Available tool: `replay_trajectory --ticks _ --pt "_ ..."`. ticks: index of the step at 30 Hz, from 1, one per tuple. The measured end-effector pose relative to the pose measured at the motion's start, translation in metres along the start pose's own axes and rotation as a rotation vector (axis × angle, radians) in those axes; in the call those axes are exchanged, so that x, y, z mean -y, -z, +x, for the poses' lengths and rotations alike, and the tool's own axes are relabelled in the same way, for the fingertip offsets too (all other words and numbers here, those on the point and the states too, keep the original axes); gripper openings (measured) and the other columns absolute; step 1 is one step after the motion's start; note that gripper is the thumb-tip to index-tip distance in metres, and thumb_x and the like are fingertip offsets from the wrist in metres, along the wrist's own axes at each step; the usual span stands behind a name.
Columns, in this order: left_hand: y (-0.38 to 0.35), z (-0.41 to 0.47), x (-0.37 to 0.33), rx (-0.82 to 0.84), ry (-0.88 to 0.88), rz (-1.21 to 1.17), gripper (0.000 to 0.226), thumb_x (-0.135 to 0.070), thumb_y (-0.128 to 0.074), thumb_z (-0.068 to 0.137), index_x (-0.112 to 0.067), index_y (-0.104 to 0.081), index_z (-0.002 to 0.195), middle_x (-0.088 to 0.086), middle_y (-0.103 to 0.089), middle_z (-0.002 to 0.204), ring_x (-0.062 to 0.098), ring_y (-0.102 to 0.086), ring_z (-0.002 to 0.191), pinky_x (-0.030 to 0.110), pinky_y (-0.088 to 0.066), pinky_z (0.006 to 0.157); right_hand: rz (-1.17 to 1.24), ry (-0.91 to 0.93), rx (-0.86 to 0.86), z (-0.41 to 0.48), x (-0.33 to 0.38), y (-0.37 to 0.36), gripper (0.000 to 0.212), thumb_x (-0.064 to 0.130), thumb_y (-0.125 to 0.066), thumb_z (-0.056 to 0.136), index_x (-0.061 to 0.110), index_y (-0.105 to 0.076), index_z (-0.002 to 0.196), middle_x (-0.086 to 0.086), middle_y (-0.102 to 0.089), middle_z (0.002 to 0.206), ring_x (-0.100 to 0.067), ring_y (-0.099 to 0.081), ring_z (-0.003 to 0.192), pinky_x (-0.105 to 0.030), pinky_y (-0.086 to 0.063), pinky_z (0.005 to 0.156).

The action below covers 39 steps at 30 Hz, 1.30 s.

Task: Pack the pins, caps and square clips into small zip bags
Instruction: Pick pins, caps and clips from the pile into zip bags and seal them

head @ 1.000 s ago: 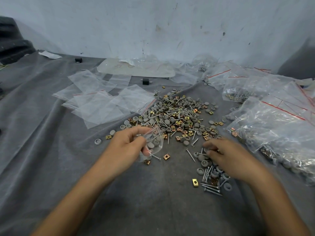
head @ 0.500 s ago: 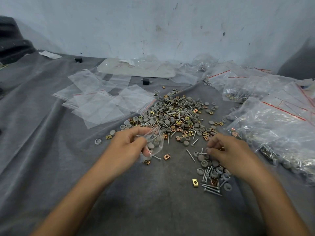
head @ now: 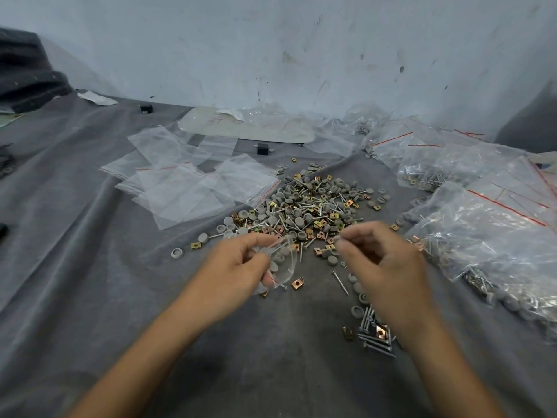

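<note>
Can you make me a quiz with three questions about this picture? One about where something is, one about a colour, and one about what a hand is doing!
1. Where do the empty flat zip bags lie, seen from the pile of loose parts?
A. To its left
B. To its right
C. Under it

2. What colour is the line along the top of the filled bags?
A. Blue
B. Red
C. Green

3. What is the left hand doing?
A. Lying flat on the cloth
B. Holding a small clear bag
C. Pointing at the wall

Answers:
1. A, the empty bags are spread on the grey cloth left of the pile.
2. B, a thin red stripe runs along each filled bag on the right.
3. B, its fingers pinch a small clear bag with grey caps showing inside.
</note>
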<state>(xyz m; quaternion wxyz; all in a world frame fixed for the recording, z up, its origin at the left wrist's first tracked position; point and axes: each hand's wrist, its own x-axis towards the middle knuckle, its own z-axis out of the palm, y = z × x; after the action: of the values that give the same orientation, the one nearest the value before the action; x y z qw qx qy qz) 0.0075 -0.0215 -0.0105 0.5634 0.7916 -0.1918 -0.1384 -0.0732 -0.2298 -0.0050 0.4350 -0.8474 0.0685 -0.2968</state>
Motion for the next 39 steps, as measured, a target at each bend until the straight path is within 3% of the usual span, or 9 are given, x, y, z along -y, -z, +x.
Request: replay_trajectory --ticks 8,15,19,23,27,32,35,37,39 --pt "-0.002 0.002 0.006 0.012 -0.036 -0.002 0.039 -0.026 -0.047 0.076 -0.04 -0.067 0.107 0.001 -0.072 0.064 0.001 -0.052 0.05 0.023 -0.04 0.052 -0.213 0.236 0.165 -0.014 0.012 -0.05 0.015 0.016 -0.079 0.085 0.021 -0.076 0.099 0.008 -0.071 0.099 -0.009 -0.066 0.089 -0.037 -0.056 0.081" --pt "-0.001 -0.002 0.002 0.058 -0.104 0.017 0.036 -0.006 -0.053 0.094 -0.033 -0.073 0.107 -0.004 -0.07 0.062 -0.006 -0.057 0.049 0.006 -0.039 0.049 -0.042 0.15 0.145 -0.018 0.015 -0.056 0.017 0.009 -0.075 0.089 0.021 -0.072 0.101 0.011 -0.071 0.097 -0.006 -0.069 0.09 -0.035 -0.058 0.08" --pt "0.0 -0.003 0.001 0.035 -0.11 0.032 0.034 -0.014 -0.053 0.092 -0.031 -0.073 0.114 -0.001 -0.07 0.061 -0.005 -0.056 0.05 0.008 -0.039 0.05 0.062 0.143 0.199 -0.019 0.02 -0.054 0.018 0.004 -0.063 0.094 0.02 -0.07 0.101 0.013 -0.071 0.097 -0.003 -0.068 0.093 -0.029 -0.056 0.081" --pt "0.001 -0.004 0.0 -0.016 -0.105 0.004 0.033 -0.018 -0.054 0.087 -0.035 -0.075 0.106 0.003 -0.069 0.061 0.004 -0.061 0.059 0.022 -0.048 0.058 -0.284 0.309 0.153 -0.016 0.016 -0.047 0.03 0.0 -0.061 0.086 0.021 -0.074 0.103 0.002 -0.054 0.128 -0.013 -0.044 0.118 -0.011 -0.033 0.095" --pt "0.001 -0.008 -0.005 -0.013 -0.176 0.002 0.036 -0.021 -0.051 0.079 -0.037 -0.08 0.091 -0.011 -0.065 0.056 -0.003 -0.054 0.052 0.014 -0.042 0.052 -0.45 0.385 0.362 -0.014 0.007 -0.044 0.042 -0.003 -0.063 0.082 0.02 -0.072 0.116 0.002 -0.039 0.156 -0.019 -0.029 0.137 -0.028 -0.026 0.112" --pt "0.004 -0.014 -0.002 -0.111 -0.27 0.057 0.023 -0.04 -0.064 0.083 -0.04 -0.077 0.102 -0.01 -0.052 0.053 -0.001 -0.046 0.053 0.02 -0.038 0.053 -0.212 0.317 0.293 -0.013 0.012 -0.051 0.024 0.021 -0.068 0.087 0.021 -0.074 0.11 0.008 -0.066 0.121 -0.014 -0.054 0.118 -0.031 -0.045 0.1" --pt "0.012 -0.022 -0.005 -0.121 -0.346 0.099 0.049 -0.068 -0.07 0.076 -0.051 -0.063 0.122 -0.01 -0.057 0.069 0.003 -0.051 0.062 0.028 -0.044 0.059 -0.069 0.257 0.224 -0.009 0.013 -0.049 0.018 0.024 -0.073 0.083 0.024 -0.075 0.1 0.017 -0.069 0.107 -0.006 -0.061 0.107 -0.027 -0.048 0.093" --pt "0.016 -0.027 -0.008 -0.173 -0.405 0.188 0.055 -0.068 -0.076 0.073 -0.048 -0.064 0.122 -0.015 -0.063 0.083 0.004 -0.056 0.072 0.019 -0.045 0.065 0.023 0.189 0.201 -0.005 0.015 -0.045 0.015 0.027 -0.072 0.083 0.026 -0.076 0.098 0.021 -0.07 0.103 -0.003 -0.064 0.102 -0.023 -0.049 0.086" --pt "0.02 -0.027 -0.011 -0.265 -0.418 0.221 0.033 -0.055 -0.081 0.078 -0.045 -0.072 0.109 -0.016 -0.069 0.085 0.002 -0.057 0.071 0.013 -0.043 0.065 0.114 0.13 0.188 -0.004 0.017 -0.04 0.01 0.027 -0.074 0.085 0.03 -0.075 0.095 0.021 -0.071 0.095 -0.005 -0.066 0.091 -0.022 -0.049 0.077"
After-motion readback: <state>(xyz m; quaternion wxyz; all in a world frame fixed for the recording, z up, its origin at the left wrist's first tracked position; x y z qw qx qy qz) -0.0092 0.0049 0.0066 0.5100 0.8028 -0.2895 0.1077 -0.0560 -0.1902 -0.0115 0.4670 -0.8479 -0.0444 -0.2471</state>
